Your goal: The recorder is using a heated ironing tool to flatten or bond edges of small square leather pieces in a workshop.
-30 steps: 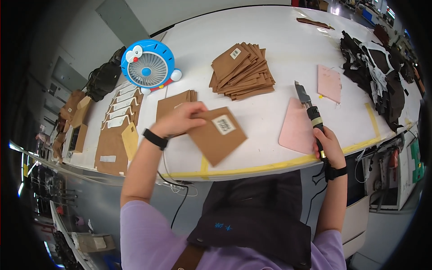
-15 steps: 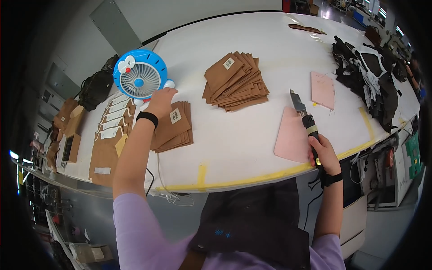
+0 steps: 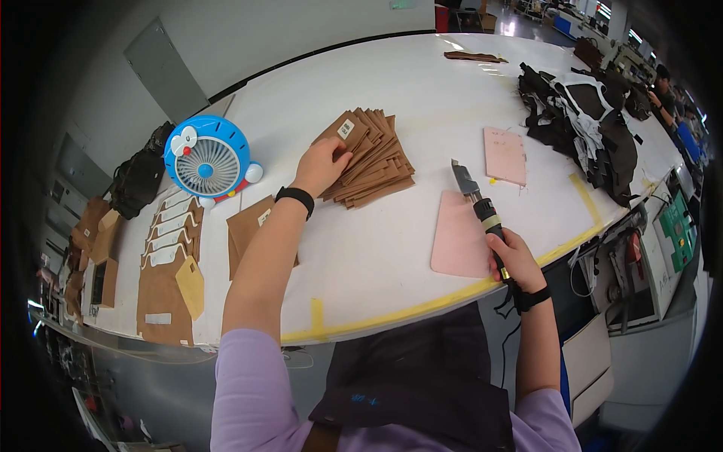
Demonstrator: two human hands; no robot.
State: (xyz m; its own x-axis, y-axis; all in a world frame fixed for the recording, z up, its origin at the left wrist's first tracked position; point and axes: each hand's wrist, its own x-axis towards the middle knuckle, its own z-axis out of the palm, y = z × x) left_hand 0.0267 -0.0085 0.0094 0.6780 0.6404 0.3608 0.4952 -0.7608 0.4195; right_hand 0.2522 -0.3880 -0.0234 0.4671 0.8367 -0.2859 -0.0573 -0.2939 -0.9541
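Note:
In my right hand is a corded hot knife, a black handle with a flat metal blade pointing away from me. It is held over a pale pink rounded sheet on the table. My left hand reaches to the fanned stack of brown fabric pieces, its fingers curled on the left edge of the top piece, which bears a white label. Whether that piece is lifted does not show. Under my left forearm, a smaller brown stack is partly hidden.
A blue and white fan stands at the left, behind brown panels with white strips and a yellow card. A written-on pink sheet and a heap of black and white material lie right. Yellow tape runs along the near edge.
My left hand has moved right, from the smaller brown stack near the fan to the fanned stack. My right hand still holds the hot knife. The view has shifted a little.

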